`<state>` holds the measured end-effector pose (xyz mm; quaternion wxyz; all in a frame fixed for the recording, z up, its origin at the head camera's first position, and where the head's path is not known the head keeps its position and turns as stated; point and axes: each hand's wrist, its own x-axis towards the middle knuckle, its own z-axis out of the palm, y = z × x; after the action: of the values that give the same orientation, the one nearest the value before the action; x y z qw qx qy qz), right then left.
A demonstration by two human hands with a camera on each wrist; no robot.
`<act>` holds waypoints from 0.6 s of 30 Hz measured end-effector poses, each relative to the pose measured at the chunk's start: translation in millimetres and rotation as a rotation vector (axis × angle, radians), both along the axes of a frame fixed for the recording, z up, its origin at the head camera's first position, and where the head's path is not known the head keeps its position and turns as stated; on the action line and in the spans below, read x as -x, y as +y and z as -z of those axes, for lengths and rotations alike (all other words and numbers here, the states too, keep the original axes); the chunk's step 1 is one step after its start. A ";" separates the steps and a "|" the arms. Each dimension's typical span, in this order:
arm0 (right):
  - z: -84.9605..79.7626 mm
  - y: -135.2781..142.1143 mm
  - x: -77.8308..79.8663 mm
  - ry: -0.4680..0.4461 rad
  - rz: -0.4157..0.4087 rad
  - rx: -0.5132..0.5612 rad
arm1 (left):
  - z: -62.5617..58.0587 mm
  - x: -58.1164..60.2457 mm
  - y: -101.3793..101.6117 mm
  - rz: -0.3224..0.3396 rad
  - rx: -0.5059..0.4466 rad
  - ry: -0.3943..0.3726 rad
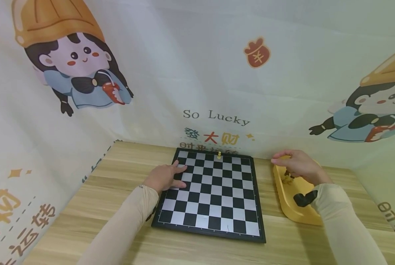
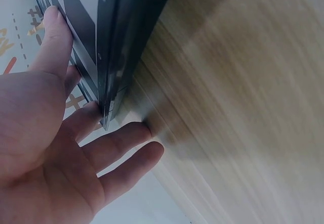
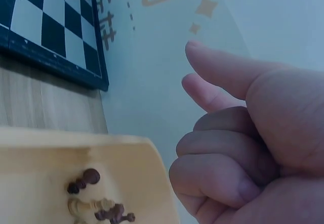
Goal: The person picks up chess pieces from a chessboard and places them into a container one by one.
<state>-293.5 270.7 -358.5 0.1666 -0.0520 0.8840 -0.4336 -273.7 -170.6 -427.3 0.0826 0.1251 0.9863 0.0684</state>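
Note:
A black-and-white chessboard (image 1: 214, 192) lies on the wooden table, with one small gold chess piece (image 1: 219, 155) near its far edge. My left hand (image 1: 162, 177) rests on the board's left side, fingers spread. In the left wrist view the thumb (image 2: 55, 42) touches the squares while other fingers extend by the edge. Over the yellow tray (image 1: 285, 208) is my right hand (image 1: 300, 165). Its thumb (image 3: 223, 70) and index finger are extended, with nothing showing between them. The other fingers curl to the palm, whose inside is hidden. Dark (image 3: 83, 180) and pale chess pieces (image 3: 87, 207) lie in the tray.
A printed cloth (image 1: 190, 84) hangs behind and beside the table. The table (image 1: 117, 206) shows wood grain around the board, including the strip between board and tray. A black wrist camera (image 1: 304, 198) sits at the right cuff.

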 end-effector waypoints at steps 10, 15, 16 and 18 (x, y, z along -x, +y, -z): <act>1.5 -22.4 4.0 -0.012 0.015 0.001 | 1.0 2.0 0.6 0.007 0.008 -0.014; 1.2 -32.9 5.0 0.005 0.015 0.024 | 1.9 3.2 0.0 0.010 0.007 -0.017; 1.4 -35.1 5.5 0.009 0.018 0.032 | 1.7 3.2 -0.2 0.009 0.006 -0.018; 2.0 -39.5 6.0 0.018 0.023 0.047 | 1.7 3.6 -0.1 0.009 0.006 -0.020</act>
<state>-299.5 231.2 -360.5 0.1523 -0.0496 0.8755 -0.4559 -277.4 -170.7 -428.9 0.0933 0.1287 0.9850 0.0664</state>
